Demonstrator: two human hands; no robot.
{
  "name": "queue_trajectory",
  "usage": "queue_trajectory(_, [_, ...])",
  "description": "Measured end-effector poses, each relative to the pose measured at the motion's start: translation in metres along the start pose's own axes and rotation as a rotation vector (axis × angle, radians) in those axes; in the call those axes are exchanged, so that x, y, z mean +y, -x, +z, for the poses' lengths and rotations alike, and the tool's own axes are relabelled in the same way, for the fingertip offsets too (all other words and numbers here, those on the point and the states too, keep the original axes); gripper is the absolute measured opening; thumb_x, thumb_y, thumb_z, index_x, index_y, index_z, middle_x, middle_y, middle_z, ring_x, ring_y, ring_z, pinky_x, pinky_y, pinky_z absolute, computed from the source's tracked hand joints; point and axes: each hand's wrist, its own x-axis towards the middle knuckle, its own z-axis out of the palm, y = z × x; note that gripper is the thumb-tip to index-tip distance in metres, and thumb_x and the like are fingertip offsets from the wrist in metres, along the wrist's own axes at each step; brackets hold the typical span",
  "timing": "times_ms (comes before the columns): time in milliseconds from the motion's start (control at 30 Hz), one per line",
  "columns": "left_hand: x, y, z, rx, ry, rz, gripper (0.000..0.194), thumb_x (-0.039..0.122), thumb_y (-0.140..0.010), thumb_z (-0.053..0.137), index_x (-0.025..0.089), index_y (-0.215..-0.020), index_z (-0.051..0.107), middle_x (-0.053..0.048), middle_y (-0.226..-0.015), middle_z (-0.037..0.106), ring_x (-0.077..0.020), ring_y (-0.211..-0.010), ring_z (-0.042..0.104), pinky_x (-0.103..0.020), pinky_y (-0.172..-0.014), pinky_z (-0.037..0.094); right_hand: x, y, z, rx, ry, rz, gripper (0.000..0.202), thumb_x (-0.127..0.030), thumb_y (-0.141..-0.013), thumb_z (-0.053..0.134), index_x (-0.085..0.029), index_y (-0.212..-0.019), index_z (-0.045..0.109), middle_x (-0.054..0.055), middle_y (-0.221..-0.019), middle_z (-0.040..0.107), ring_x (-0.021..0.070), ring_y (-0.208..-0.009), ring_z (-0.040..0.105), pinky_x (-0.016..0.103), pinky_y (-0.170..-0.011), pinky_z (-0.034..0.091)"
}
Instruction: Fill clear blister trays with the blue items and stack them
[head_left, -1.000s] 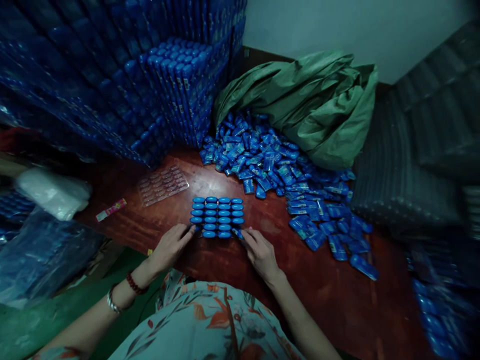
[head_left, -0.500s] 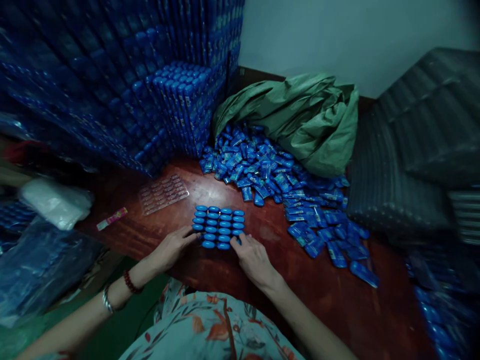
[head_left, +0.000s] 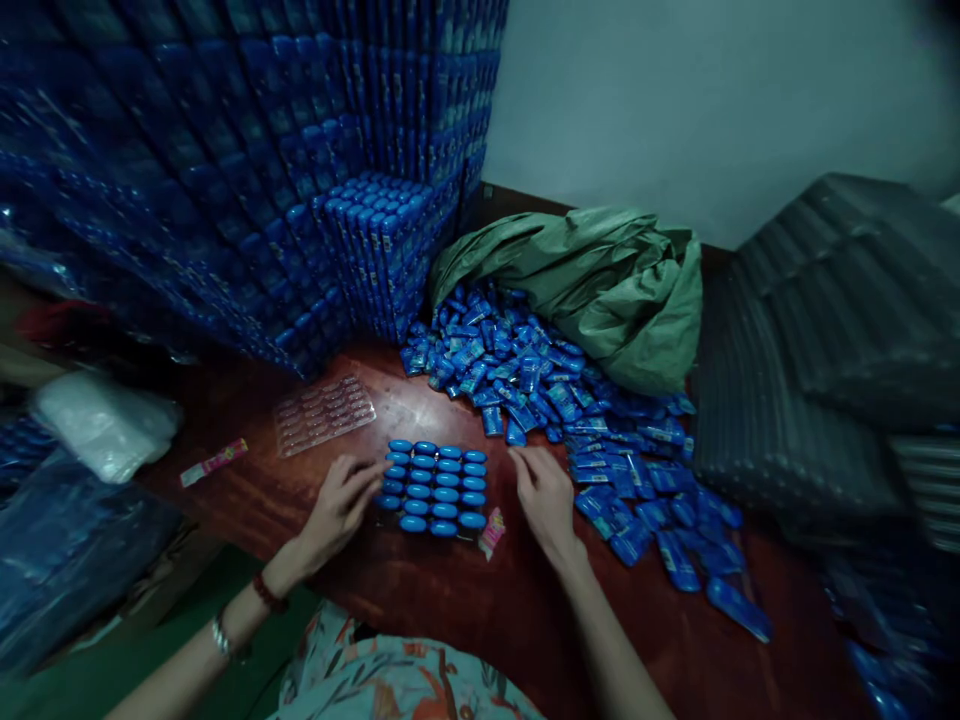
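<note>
A tray of blue oval pieces [head_left: 446, 495] lies in front of me on the reddish-brown table, its pieces set in rows. My left hand [head_left: 349, 500] is at the tray's left edge, fingers a little apart and holding nothing visible. To the right of the tray, my right hand [head_left: 546, 500] is over the table with its fingers loosely bent, apart from the tray and near the closest blue packets of the loose pile [head_left: 487, 350]. Nothing shows in it. A small pink piece [head_left: 492, 532] lies by the tray's lower right corner.
A transparent moulded tray [head_left: 325, 415] and a pink strip [head_left: 214, 463] lie on the left. Tall stacks of filled blue trays [head_left: 382, 250] rise behind. A green sack [head_left: 630, 300] lies behind the pile, with dark stacked trays [head_left: 802, 400] at right.
My right hand has left the tray's right edge and moved right, towards the packets. The pink piece now shows beside the tray. The view has tilted up slightly.
</note>
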Motion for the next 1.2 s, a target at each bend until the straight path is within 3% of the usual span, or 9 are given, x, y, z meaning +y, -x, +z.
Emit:
queue_trajectory(100, [-0.008,-0.071,0.007,-0.034,0.070,-0.002,0.028,0.023,-0.092,0.041,0.022,-0.115,0.057,-0.007,-0.099,0.057,-0.0168,-0.092,0.055,-0.031,-0.081,0.049,0.006,-0.066,0.010,-0.036,0.055,0.009,0.032,-0.030,-0.095,0.035,-0.018,-0.102,0.063,0.008,-0.099,0.066,0.0202,-0.098,0.056,0.033,-0.088,0.043])
queue_trajectory(233, [-0.014,-0.161,0.041,-0.334,-0.164,0.111,0.030,0.026,-0.090,0.047,0.019,-0.119,0.052,-0.010,-0.116,0.051,-0.0198,-0.106,0.052,-0.032,-0.088,0.046,-0.015,-0.136,0.027,-0.157,0.229,0.035,0.040,-0.040,-0.092,0.041,-0.016,-0.123,0.049,0.012,-0.111,0.061,0.0238,-0.102,0.057,0.033,-0.081,0.044])
queue_trajectory(367, [-0.013,-0.194,0.079,-0.409,-0.285,0.022,0.040,0.033,-0.085,0.056,0.011,-0.117,0.050,-0.017,-0.116,0.050,-0.0257,-0.096,0.056,-0.035,-0.077,0.048,-0.035,-0.154,0.037,-0.354,0.423,0.066,0.044,-0.038,-0.087,0.054,-0.015,-0.122,0.044,0.014,-0.110,0.058,0.0242,-0.090,0.063,0.031,-0.073,0.046])
queue_trajectory(567, [-0.031,-0.168,0.095,-0.510,-0.279,0.001,0.022,0.027,-0.086,0.053,0.014,-0.104,0.057,-0.012,-0.101,0.056,-0.0211,-0.087,0.059,-0.030,-0.074,0.047,-0.028,-0.115,0.043,-0.416,0.316,-0.004,0.036,-0.021,-0.086,0.051,-0.017,-0.120,0.042,0.012,-0.116,0.054,0.0204,-0.092,0.062,0.028,-0.073,0.045])
queue_trajectory(733, [-0.064,-0.137,0.065,-0.591,-0.177,0.041,0.030,0.027,-0.082,0.060,0.018,-0.110,0.057,-0.008,-0.102,0.054,-0.0171,-0.088,0.057,-0.026,-0.077,0.047,-0.004,-0.069,0.034,-0.365,-0.068,-0.048,0.022,-0.022,-0.091,0.038,-0.019,-0.110,0.049,0.008,-0.109,0.059,0.0195,-0.102,0.056,0.031,-0.086,0.043])
queue_trajectory(867, [-0.077,-0.109,0.035,-0.602,-0.099,0.017,0.027,0.027,-0.084,0.056,0.014,-0.107,0.058,-0.009,-0.100,0.054,-0.0169,-0.088,0.056,-0.027,-0.079,0.047,0.018,-0.011,0.013,-0.156,-0.373,0.276,0.028,-0.033,-0.090,0.037,-0.018,-0.113,0.044,0.009,-0.103,0.060,0.0191,-0.092,0.059,0.033,-0.080,0.047])
queue_trajectory(933, [-0.074,-0.093,0.025,-0.491,-0.052,-0.023,0.024,0.023,-0.085,0.052,0.013,-0.105,0.058,-0.009,-0.099,0.053,-0.0175,-0.088,0.055,-0.030,-0.080,0.047,0.023,0.024,0.001,-0.143,-0.539,0.425,0.030,-0.040,-0.087,0.043,-0.019,-0.109,0.045,0.005,-0.088,0.062,0.0176,-0.073,0.061,0.030,-0.065,0.050])
queue_trajectory(1033, [-0.058,-0.066,0.014,-0.158,0.002,-0.124,0.024,0.019,-0.085,0.048,0.014,-0.106,0.058,-0.008,-0.096,0.053,-0.0173,-0.086,0.054,-0.031,-0.079,0.047,0.015,0.068,-0.009,-0.161,-0.700,0.453,0.032,-0.044,-0.079,0.059,-0.020,-0.098,0.052,0.002,-0.078,0.062,0.0164,-0.064,0.061,0.028,-0.057,0.050])
queue_trajectory(1200, [-0.023,-0.014,-0.008,0.330,0.004,-0.299,0.019,0.030,-0.080,0.062,0.018,-0.094,0.065,-0.004,-0.090,0.060,-0.0172,-0.085,0.055,-0.032,-0.080,0.046,-0.014,0.096,0.002,-0.107,-0.500,0.053,0.017,-0.025,-0.087,0.053,-0.023,-0.100,0.063,0.006,-0.101,0.064,0.0188,-0.097,0.061,0.033,-0.087,0.050])
